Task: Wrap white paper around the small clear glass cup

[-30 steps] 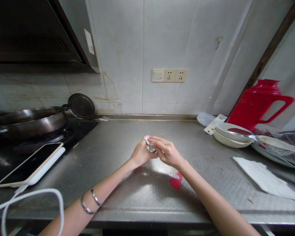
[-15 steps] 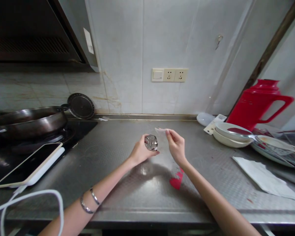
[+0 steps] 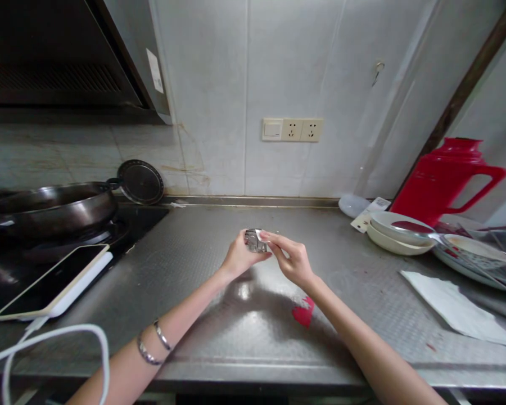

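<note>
My left hand (image 3: 239, 256) is wrapped round a small shiny, faceted glass-like object (image 3: 253, 242), held above the middle of the steel counter (image 3: 185, 270). What exactly this object is I cannot make out. Pinched in the fingers of my right hand (image 3: 293, 260) is a small white piece of tissue (image 3: 259, 234), pressed against the near right side of the object. My right fingertips partly cover both the tissue and the object.
To the left, a pan (image 3: 67, 208) sits on the stove, with a phone (image 3: 53, 281) and a white cable (image 3: 67, 332) nearer. Bowls (image 3: 392, 244), a red thermos (image 3: 441, 180) and a folded paper towel (image 3: 455, 306) are at the right. A red sticker (image 3: 303, 314) marks the counter.
My right hand has moved left with the tissue, from a short distance off to contact with the object. My left hand keeps its hold with little movement.
</note>
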The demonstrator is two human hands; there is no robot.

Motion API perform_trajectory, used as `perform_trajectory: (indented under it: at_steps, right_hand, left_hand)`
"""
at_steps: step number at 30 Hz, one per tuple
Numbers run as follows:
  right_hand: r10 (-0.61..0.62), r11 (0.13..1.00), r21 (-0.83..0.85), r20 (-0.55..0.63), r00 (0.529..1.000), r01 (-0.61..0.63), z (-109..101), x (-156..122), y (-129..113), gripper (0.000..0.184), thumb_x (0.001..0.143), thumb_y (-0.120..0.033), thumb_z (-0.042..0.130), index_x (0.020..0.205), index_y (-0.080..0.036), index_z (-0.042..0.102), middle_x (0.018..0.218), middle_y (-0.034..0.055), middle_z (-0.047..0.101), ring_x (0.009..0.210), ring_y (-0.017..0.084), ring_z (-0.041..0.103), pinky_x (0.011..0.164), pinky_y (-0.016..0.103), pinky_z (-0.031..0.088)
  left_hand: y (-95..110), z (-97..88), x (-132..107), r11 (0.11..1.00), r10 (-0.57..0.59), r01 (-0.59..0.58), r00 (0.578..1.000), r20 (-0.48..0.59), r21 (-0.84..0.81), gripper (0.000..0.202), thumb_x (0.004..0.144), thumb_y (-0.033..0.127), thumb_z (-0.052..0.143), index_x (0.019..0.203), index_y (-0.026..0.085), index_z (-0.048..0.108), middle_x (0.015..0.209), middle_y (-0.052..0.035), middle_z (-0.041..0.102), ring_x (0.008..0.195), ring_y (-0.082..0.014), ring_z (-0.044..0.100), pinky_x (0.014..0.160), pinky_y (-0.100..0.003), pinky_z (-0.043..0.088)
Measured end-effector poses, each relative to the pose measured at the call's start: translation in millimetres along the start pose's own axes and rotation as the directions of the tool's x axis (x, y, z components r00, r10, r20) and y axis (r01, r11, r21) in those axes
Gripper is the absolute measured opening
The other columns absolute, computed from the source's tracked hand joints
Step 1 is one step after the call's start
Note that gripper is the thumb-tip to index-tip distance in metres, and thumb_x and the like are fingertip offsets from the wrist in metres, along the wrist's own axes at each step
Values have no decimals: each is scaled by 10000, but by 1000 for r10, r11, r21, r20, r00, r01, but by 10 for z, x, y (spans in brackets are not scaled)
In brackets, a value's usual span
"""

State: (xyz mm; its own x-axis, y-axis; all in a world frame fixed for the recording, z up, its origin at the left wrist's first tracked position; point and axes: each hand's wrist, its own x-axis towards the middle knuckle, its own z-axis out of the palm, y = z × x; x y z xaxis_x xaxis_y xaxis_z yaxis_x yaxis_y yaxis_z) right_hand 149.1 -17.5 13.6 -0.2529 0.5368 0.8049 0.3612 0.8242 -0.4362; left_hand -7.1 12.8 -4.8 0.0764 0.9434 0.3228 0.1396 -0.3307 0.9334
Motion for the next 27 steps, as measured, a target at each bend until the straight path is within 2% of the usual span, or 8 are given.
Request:
perform_trajectory:
  at_steps: [4,8,10,16,20,23,27]
  right_hand:
    - [8,1000,13,13,1000,-8,-9,25,-76,261,896,-201,465,1030,-248,684,1028,48,716,962,195,673,841,308,537]
    - [127,991,-18,-195,972,-133,-9,51,-59,257,906,-247,469,1054,-249,678,1074,46,700,955,204,676,834,315,541]
    - [148,987,-22,-214,966,-156,-4,55,-14,258,903,-267,478,1068,-254,676,1107,40,686,992,212,663,879,339,528]
    - [65,996,64,40,997,-68,17,29,48,290,917,-254,445,1116,-275,656,1167,21,657,1148,210,574,993,390,466]
    - [-13,998,70,105,994,5,1,20,15,307,924,-228,430,1145,-270,640,1173,27,655,1179,200,550,1036,399,428]
    - [-66,996,67,135,989,58,-3,25,-26,302,917,-213,449,1145,-272,637,1118,26,682,1112,196,599,1058,430,399]
    - [-67,992,115,165,984,49,-9,41,-96,267,911,-212,474,1075,-283,672,1019,2,718,973,189,666,1077,457,356]
  left_hand:
    - [-4,-21,30,999,-26,25,999,44,24,646,528,334,834,1061,141,525,877,-55,643,707,-145,603,504,-207,487]
    - [31,-7,14,998,-53,48,992,112,47,637,520,343,832,1049,150,533,837,-35,620,643,-122,568,421,-173,444]
    - [68,15,-17,997,-65,59,985,158,45,632,515,335,834,1045,152,544,804,-20,608,609,-107,551,419,-171,442]
    - [224,45,-88,993,-120,116,960,254,28,551,562,294,790,1043,145,565,726,4,598,574,-100,543,429,-181,452]
    - [241,15,-65,990,-138,141,954,267,7,464,588,261,752,1016,157,607,657,30,587,533,-89,529,420,-173,434]
    - [203,-15,-31,988,-150,155,950,272,2,366,594,243,738,928,148,623,605,46,559,500,-76,512,414,-164,420]
    - [178,-51,0,976,-199,212,962,186,-54,458,502,226,803,885,142,568,658,31,592,488,-72,523,404,-167,422]
